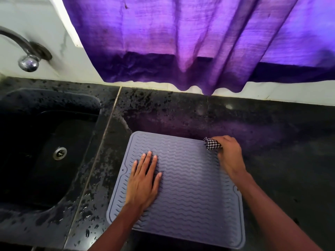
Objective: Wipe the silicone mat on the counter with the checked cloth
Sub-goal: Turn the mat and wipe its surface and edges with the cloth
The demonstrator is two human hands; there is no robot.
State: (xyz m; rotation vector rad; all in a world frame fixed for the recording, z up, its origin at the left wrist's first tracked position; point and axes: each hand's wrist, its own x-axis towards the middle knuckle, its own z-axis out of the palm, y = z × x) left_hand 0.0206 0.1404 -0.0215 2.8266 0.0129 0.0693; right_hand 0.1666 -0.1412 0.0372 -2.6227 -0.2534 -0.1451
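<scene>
Your left hand (143, 180) lies flat on the near-left part of the silicone mat (190, 192), fingers straight and slightly spread, pinning it down and grasping nothing. Your right hand (231, 153) is clenched round the checked cloth (212, 143), bunched into a small wad that pokes out on the left of the fist and touches the mat at its far-right corner. The grey mat, ribbed with wavy lines, sits on the dark stone desk (282, 142), its near edge close to the desk's near edge; whether it overhangs cannot be told. Left of the mat, across a pale seam, is a black sink (54, 98) with a metal drain (59, 153), and water droplets (87, 220) bead on the strip of desk between the two. A chrome tap (27, 57) juts from the far-left wall, and a purple curtain (181, 42) hangs over the far wall, its hem just above the desk's back edge. The wiping step looks to be in hand, with the cloth at a corner. The next move calls for drawing the wad across the ribs toward the left or near side while the flat hand holds the mat, then shifting that hand so the cloth can reach the patch beneath it.
</scene>
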